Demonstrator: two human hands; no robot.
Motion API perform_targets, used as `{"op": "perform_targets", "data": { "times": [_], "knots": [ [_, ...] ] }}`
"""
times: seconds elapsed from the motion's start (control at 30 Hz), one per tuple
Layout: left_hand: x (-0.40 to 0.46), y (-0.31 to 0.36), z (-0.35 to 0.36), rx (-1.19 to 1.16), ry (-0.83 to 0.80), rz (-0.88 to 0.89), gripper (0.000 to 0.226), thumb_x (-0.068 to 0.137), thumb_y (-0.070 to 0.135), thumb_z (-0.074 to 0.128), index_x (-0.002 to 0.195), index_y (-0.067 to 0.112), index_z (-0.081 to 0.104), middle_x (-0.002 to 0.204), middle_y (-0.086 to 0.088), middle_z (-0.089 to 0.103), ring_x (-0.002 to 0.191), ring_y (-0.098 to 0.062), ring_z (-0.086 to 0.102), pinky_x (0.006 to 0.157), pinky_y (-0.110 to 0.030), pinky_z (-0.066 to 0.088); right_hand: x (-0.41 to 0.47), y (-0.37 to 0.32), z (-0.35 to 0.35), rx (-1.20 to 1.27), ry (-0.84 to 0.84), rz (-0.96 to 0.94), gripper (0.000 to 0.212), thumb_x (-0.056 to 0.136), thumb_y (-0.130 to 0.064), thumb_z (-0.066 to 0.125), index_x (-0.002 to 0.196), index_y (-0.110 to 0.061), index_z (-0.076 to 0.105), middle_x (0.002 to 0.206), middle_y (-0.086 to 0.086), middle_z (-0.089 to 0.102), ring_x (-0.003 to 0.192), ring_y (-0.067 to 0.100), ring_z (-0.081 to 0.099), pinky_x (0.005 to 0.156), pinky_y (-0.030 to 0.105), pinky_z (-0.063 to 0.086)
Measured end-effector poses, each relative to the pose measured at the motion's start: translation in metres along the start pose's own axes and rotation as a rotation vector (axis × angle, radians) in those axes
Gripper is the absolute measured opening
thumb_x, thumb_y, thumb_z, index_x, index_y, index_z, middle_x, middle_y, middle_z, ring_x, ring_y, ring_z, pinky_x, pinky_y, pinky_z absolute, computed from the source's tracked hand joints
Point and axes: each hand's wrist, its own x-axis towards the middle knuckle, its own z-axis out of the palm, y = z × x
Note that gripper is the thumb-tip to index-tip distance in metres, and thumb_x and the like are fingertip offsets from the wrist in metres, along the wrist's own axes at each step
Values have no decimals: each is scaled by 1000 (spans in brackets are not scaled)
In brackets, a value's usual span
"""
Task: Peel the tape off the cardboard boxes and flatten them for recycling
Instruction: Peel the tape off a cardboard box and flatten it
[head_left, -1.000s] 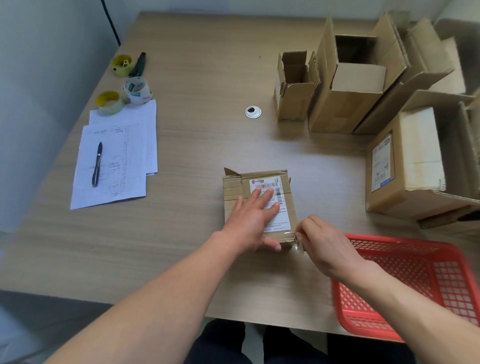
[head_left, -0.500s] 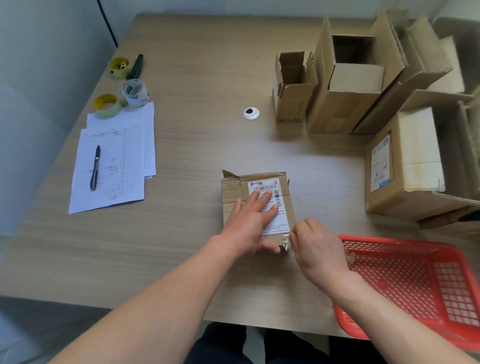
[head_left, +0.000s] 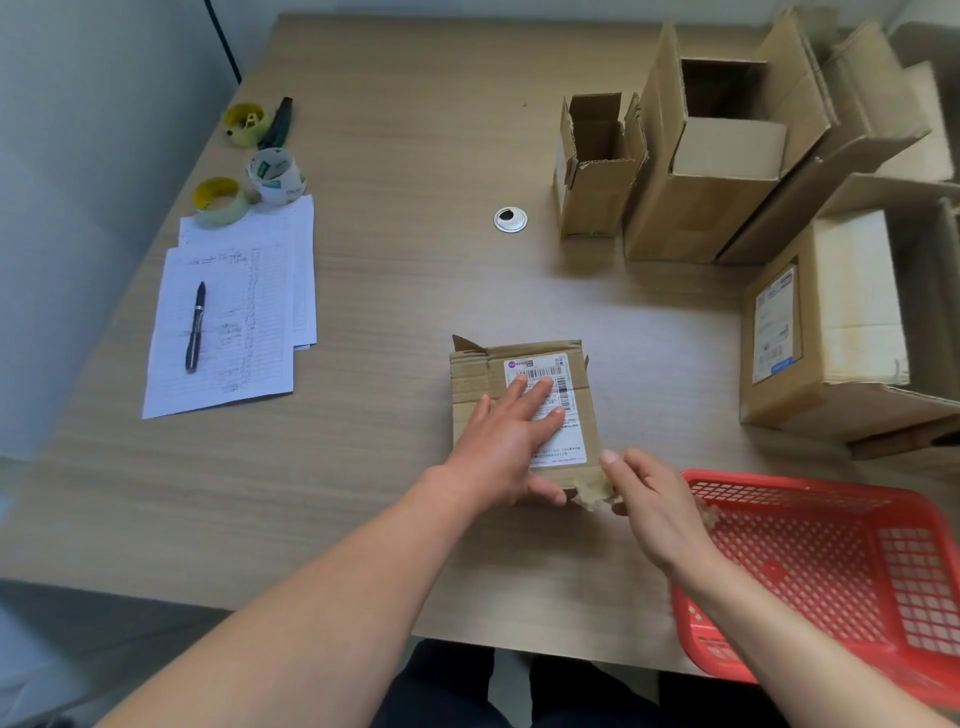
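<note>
Fingers of the left hand (head_left: 506, 441) press flat on the small box (head_left: 524, 410); beside it, the right hand (head_left: 657, 506) pinches loosened tape (head_left: 592, 491).

Office or packing room: wood-grain desk (head_left: 395, 130) with cable grommet (head_left: 510, 219), handwritten sheets (head_left: 234, 322), pen (head_left: 196, 326), tape rolls (head_left: 275, 174).

We see a pale wood-grain worktop (head_left: 395, 291). On its left lie sheets of paper (head_left: 234, 322) with a pen (head_left: 195, 326) on top, beside three tape rolls (head_left: 274, 175). A small flat cardboard box (head_left: 519, 410) sits near the front; open boxes (head_left: 717, 171) crowd the far right, and a red basket (head_left: 831, 571) overhangs the front edge.
</note>
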Motion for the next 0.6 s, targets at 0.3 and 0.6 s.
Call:
{"op": "perform_targets", "data": {
  "times": [0.3,0.6],
  "knots": [
    [3,-4,1,-14,-2,4,106,72,63,76,157,26,25,167,2,-7,152,-21,-15,120,-54,-4,1,3,5,24,84,85,43,79,-6,77,50,-17,46,61,8,62,62,17,55,63,35,41],
    [-3,-10,-4,-100,229,-14,111,68,59,81,157,29,23,167,2,-5,153,-22,-10,121,-57,12,10,-22,8,771,253,333,42,81,24,50,58,-9,38,98,28,68,87,32,66,56,28,51]
  ]
}}
